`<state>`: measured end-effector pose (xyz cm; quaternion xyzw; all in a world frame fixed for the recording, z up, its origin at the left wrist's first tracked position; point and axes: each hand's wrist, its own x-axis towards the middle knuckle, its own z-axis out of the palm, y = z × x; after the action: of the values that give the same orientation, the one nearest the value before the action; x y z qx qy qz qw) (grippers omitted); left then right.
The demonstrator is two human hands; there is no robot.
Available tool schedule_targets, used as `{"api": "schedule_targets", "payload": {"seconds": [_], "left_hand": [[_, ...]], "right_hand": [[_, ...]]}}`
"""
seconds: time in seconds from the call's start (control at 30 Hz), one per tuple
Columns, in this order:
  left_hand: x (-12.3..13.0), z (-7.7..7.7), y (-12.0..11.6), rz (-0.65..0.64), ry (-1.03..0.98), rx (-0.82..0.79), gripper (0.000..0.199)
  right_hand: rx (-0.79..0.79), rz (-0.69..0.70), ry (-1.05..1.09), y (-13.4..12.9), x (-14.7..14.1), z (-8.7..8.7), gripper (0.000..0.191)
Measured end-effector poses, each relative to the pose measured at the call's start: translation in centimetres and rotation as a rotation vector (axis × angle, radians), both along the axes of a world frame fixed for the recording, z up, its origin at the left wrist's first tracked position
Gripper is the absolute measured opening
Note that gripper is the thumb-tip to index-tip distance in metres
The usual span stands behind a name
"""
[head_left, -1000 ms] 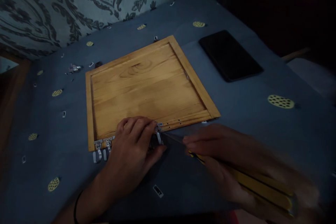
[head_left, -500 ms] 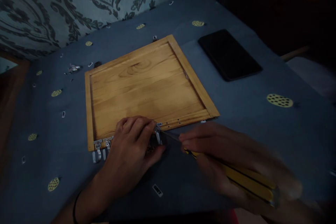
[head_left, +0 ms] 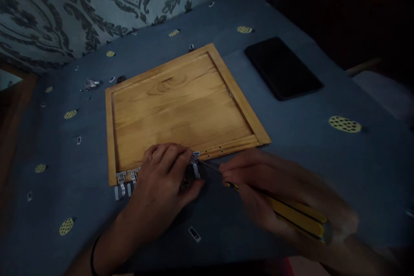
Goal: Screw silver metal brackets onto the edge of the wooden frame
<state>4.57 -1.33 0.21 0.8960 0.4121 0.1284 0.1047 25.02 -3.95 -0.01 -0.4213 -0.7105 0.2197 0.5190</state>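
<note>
A framed wooden board [head_left: 181,103] lies flat, its near edge toward me. My left hand [head_left: 161,181] is closed at that edge, fingers on top and thumb below, around a small metal hook [head_left: 195,166]. In my right hand [head_left: 274,189] is a screwdriver [head_left: 294,217] with a yellow and black handle. Its thin shaft points left and its tip meets the hook, though the exact contact is too dark to tell. Two more metal hooks [head_left: 120,185] sit along the edge left of my left hand. Small dark holes [head_left: 214,152] show in the edge to the right.
A black phone or tablet [head_left: 283,69] lies right of the board. Small metal pieces [head_left: 92,84] rest on the blue patterned tablecloth [head_left: 90,159] at the far left. A patterned curtain or wall covering [head_left: 106,0] borders the table's back. The right side is dark.
The handle end of the screwdriver and my right hand have shifted slightly left and up. The left hand and the board stay nearly in place.
</note>
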Motion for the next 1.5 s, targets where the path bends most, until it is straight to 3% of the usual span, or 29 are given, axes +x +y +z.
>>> {"api": "schedule_targets", "payload": {"seconds": [0.3,0.63,1.5], "left_hand": [[0.0,0.0,0.1,-0.003,-0.017,-0.009,0.035],[-0.2,0.3,0.0,-0.004,0.008,-0.047,0.037],[-0.1,0.0,-0.1,-0.002,0.000,0.002,0.036]], "right_hand": [[-0.059,0.017,-0.110,0.1,0.3,1.0,0.021],[-0.021,0.004,0.016,-0.1,-0.1,-0.6,0.016],[-0.027,0.013,0.019,0.0,-0.1,-0.3,0.020]]}}
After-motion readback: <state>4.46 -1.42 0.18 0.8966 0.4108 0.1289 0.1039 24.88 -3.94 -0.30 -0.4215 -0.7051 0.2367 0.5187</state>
